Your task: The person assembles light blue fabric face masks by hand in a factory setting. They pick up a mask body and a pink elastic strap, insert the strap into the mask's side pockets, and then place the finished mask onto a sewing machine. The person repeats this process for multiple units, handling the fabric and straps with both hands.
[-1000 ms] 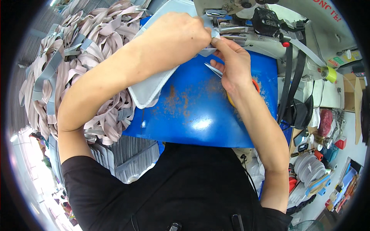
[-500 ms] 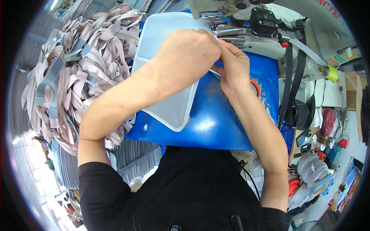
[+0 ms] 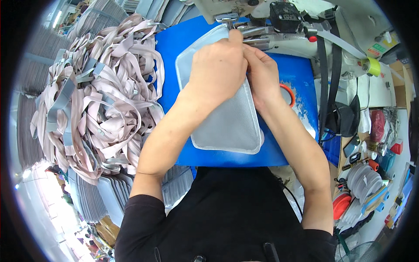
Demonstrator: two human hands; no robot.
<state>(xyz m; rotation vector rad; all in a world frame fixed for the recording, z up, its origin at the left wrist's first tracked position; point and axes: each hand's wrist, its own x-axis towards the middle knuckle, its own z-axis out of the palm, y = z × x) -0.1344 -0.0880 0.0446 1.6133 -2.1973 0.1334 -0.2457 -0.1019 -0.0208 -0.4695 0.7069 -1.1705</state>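
On the blue table (image 3: 168,48), grey panel (image 3: 229,126) lies slanted, top end nr the sewing mach. (image 3: 366,26) Pale edging along btm & lower R side looks done; upper R edge's hidden, can't tell what's left. Mesh-like face, rounded corners. L hand (image 3: 218,61) & R hand (image 3: 262,72) together there; can't tell what's pinched.

One blue worktable (image 3: 297,70), glossy, finish worn at right; one lit tube light (image 3: 57,18), upper left; one expanse of white glare (image 3: 39,187), lower left; one pale surface (image 3: 403,122), far right, wall or tabletop unclear.
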